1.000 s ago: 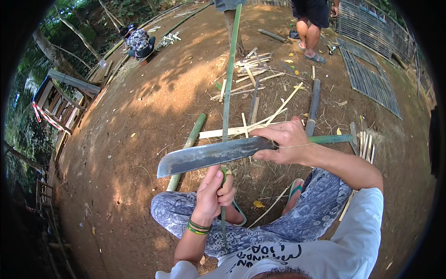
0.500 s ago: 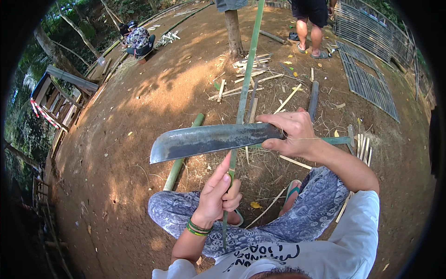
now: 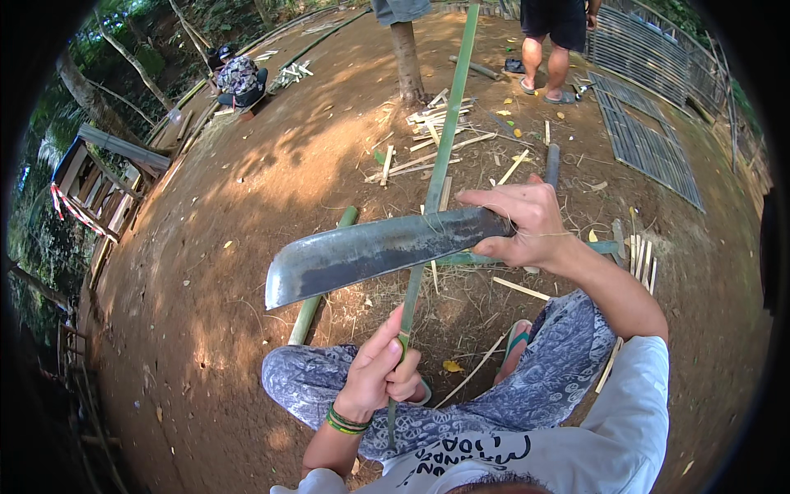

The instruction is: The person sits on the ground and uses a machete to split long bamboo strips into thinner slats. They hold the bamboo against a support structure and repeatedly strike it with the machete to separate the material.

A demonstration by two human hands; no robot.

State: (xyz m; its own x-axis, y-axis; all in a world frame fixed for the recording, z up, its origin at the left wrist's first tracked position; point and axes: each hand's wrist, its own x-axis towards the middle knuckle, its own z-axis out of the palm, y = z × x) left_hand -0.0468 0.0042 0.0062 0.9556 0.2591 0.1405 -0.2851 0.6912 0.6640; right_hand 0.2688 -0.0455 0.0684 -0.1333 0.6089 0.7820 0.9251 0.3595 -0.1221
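My right hand [image 3: 527, 218] is closed round the handle end of a broad machete [image 3: 378, 251], whose blade points left with its tip tilted down. Behind the blade passes a long green bamboo strip [image 3: 451, 123], rising from my lap toward the top of the view. My left hand [image 3: 381, 366] grips this strip below the blade, with a finger stretched up along it. The strip's lower end hangs by my patterned trousers. Between blade and strip the exact contact is hidden.
A green bamboo pole [image 3: 317, 296] lies left of my knees. Split bamboo pieces [image 3: 432, 152] are scattered ahead near a wooden post [image 3: 407, 70]. A person [image 3: 551, 49] stands at the far right by a slatted bamboo panel [image 3: 646, 136]; another person [image 3: 239, 78] crouches far left.
The machete's tip has dropped and its handle end has risen slightly with my right hand. My left hand still holds the bamboo strip and has shifted slightly left and down.
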